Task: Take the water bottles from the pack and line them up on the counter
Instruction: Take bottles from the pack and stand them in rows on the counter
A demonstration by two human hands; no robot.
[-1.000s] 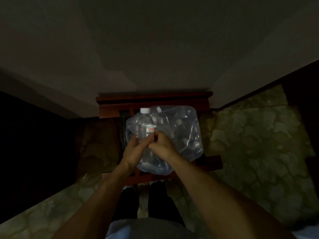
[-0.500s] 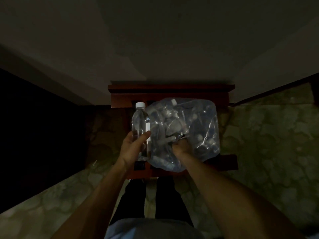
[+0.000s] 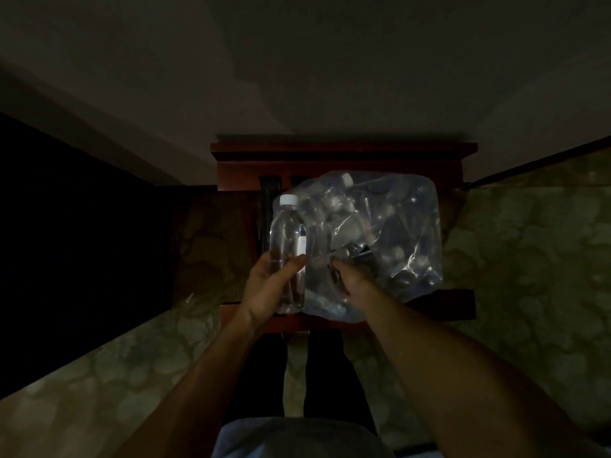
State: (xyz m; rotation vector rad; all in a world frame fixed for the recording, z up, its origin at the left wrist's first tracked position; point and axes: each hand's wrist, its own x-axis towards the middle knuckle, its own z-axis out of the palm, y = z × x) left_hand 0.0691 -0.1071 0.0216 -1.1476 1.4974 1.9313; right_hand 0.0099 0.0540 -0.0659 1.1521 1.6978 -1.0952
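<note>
Two hands: left fingers around bottle, right fingers pinching pack wrap.

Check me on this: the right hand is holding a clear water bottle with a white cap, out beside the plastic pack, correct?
Not quite: the head view shows the left hand holding the water bottle, white cap up, beside the pack. The right hand is at the pack's plastic.
</note>
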